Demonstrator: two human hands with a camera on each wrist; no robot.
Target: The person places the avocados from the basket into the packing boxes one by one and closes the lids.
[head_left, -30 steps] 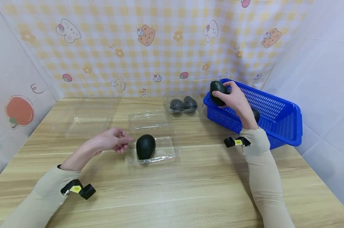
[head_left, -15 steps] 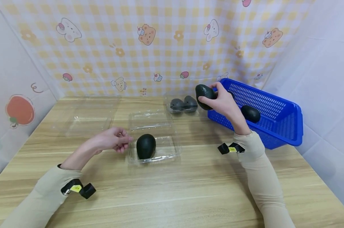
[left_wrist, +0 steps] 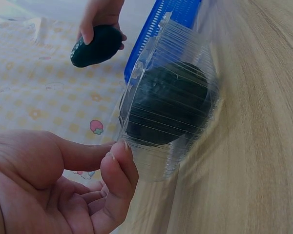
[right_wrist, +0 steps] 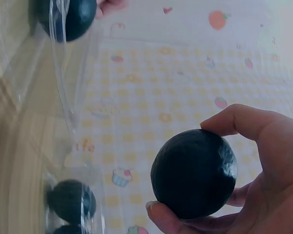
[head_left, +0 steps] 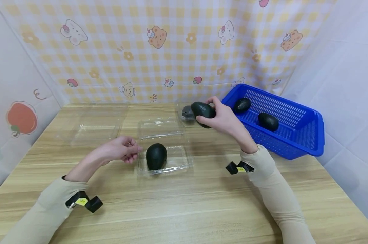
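Note:
In the head view my right hand point(head_left: 221, 117) grips a dark green avocado point(head_left: 203, 113) in the air, thumb on the near side and fingers over the far side. The right wrist view shows that avocado point(right_wrist: 194, 174) between thumb and fingertips. My left hand point(head_left: 119, 150) pinches the left rim of an opened clear plastic clamshell box point(head_left: 179, 157) with thumb and forefinger. One avocado point(head_left: 156, 156) sits in the left half of this box, also visible through its ribbed wall in the left wrist view.
A blue basket point(head_left: 293, 142) at the right holds two avocados. Behind the held avocado stands a closed clear box with avocados point(right_wrist: 71, 201), partly hidden in the head view. Another opened clear box point(head_left: 93, 130) lies at the back left. A checked cloth point(head_left: 177, 61) hangs behind the table.
My right hand has carried the avocado left and slightly down from the basket's left end, uncovering the two avocados in the basket. My left hand and its box have stayed in place.

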